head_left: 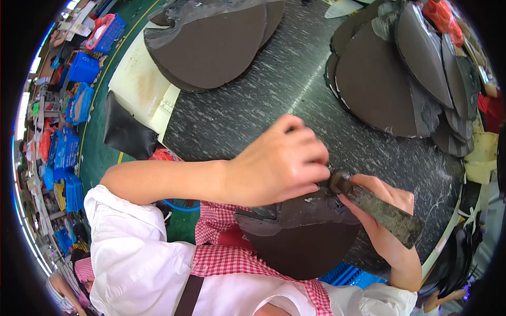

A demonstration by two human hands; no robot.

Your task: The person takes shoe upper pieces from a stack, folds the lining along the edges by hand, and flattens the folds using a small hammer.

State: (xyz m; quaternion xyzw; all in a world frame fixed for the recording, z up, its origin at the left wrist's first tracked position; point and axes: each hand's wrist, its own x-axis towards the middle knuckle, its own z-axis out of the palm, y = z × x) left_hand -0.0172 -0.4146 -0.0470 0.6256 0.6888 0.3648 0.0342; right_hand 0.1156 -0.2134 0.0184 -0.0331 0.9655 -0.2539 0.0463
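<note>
My left hand (287, 166) is curled above the table's near edge, knuckles up. Whatever its fingers hold is hidden beneath them. Just to its right, my right hand (387, 197) is closed on a hammer (387, 210) with a worn metal head; its round end points toward my left fingers. A dark brown rounded flat piece (305, 247) lies below both hands, at the near edge in front of my apron. Its upper part is smeared a shinier grey and partly covered by my left hand.
Similar dark pieces are stacked on the speckled dark tabletop (237, 121), one pile (211, 47) far left and another (379, 79) far right. A whitish board (139, 84) and black sheet (129, 129) sit at the left edge. Blue baskets (66, 150) line the left side.
</note>
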